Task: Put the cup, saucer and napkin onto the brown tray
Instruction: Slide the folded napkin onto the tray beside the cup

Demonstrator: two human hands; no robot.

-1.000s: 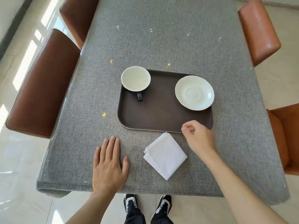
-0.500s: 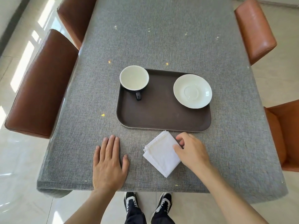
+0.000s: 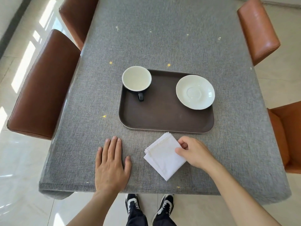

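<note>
Pinching the right corner of the folded white cloth napkin (image 3: 164, 155), right hand (image 3: 194, 152) has thumb on top, fingers curled at the edge; grip closed on it, not yet lifted. Napkin lies diamond-wise on the grey table (image 3: 162, 38), just short of the brown rectangular tray (image 3: 162, 115), which carries the black-and-white cup (image 3: 136, 79) and white saucer (image 3: 195, 92). Left hand (image 3: 112, 165) flat, empty. Fingertips under the fold are hidden.

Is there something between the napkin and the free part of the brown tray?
Nothing visible. The napkin, touched by the right hand, lies just before the tray; its near half is bare.
</note>
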